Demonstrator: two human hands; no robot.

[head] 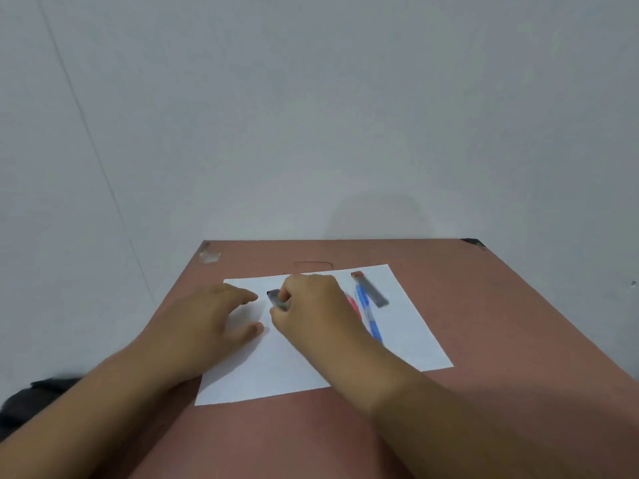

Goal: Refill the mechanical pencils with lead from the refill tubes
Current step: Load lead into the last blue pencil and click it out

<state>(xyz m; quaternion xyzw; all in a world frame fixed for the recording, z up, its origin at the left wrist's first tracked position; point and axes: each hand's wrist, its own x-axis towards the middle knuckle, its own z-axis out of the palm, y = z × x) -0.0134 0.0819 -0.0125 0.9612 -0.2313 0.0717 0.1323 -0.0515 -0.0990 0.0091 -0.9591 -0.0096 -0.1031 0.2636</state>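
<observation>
Right hand pinching a refill tube over the paper, left hand spread beside it.

The right hand (311,305) pinches a grey refill tube (276,299) in a curled grip; the tube's dark end points toward the left hand (214,319), which rests with fingers spread on the white paper (408,340), just beside the tube and apart from it. A blue mechanical pencil (368,316) and a red pencil (352,302), partly hidden, lie just right of the right hand, long axes running away from the viewer; a second refill tube (371,290) lies beyond them on the desk (501,323). The right hand is nearer the pencils, so the next pick-up probably falls to it.
</observation>
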